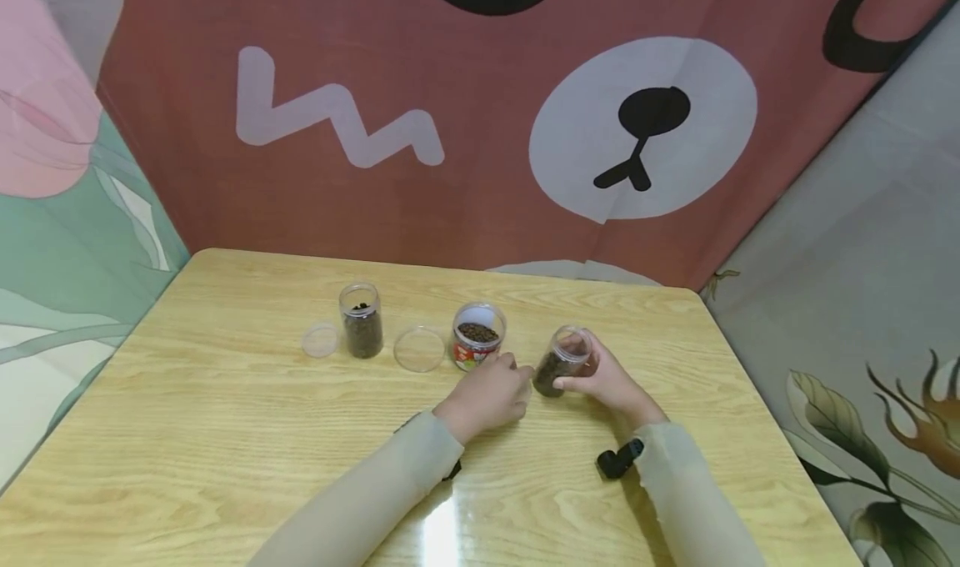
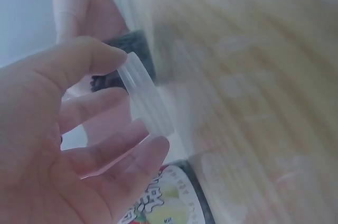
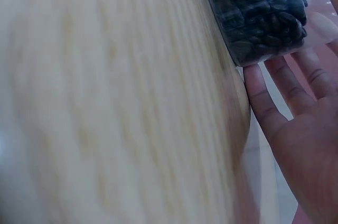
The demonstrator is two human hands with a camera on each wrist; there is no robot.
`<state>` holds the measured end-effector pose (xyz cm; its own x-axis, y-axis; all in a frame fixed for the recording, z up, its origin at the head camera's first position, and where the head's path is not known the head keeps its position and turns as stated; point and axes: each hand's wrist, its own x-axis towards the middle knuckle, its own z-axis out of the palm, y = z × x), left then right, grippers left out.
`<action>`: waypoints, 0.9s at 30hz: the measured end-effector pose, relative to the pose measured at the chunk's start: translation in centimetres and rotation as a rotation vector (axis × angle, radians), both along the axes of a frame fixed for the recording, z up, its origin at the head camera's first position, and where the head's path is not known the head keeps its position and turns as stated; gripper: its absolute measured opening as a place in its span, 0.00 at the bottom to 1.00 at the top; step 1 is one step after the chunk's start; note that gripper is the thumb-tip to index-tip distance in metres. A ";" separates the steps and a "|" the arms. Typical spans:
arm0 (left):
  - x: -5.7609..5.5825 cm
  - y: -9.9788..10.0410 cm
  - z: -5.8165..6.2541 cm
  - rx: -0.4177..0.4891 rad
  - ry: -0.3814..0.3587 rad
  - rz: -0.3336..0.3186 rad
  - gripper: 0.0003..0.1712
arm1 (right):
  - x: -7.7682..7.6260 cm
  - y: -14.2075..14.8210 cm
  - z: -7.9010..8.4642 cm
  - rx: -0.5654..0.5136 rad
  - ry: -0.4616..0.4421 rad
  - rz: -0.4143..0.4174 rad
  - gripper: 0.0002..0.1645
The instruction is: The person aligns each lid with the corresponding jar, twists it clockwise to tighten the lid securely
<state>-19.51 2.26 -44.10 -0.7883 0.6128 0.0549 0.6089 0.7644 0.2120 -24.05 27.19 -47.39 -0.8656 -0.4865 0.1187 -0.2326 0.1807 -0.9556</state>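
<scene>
My left hand pinches a clear plastic lid between thumb and fingers, low over the table. To its right, my right hand grips an uncapped clear jar around its side. Dark, flat seeds fill the lower part of that jar, and its base is at the tabletop. Just beyond the left hand stands an open, wider jar with a red label and brown pieces inside; the left hand partly covers its front.
A tall open jar of dark contents stands farther left. One round clear lid lies to its left, and a larger lid lies between it and the labelled jar. A printed cloth hangs behind the wooden table.
</scene>
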 end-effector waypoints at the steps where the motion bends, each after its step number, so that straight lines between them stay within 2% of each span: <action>1: 0.1 -0.3 0.1 0.025 -0.006 0.003 0.20 | 0.0 -0.1 0.0 -0.007 0.000 0.005 0.38; 9: 0.9 -2.0 1.6 0.202 -0.113 0.009 0.22 | 0.1 -0.5 0.0 -0.028 -0.003 -0.004 0.36; 15: 1.0 -3.0 2.7 0.336 -0.172 0.022 0.23 | 0.5 -0.6 -0.3 -0.041 0.011 0.026 0.34; 19: 0.8 -3.5 3.6 0.463 -0.186 0.022 0.24 | 0.7 -0.8 -0.3 -0.064 0.018 0.046 0.33; 27: 0.6 -4.0 4.5 0.707 -0.163 0.101 0.25 | 0.8 -1.1 -0.3 -0.082 0.031 0.051 0.32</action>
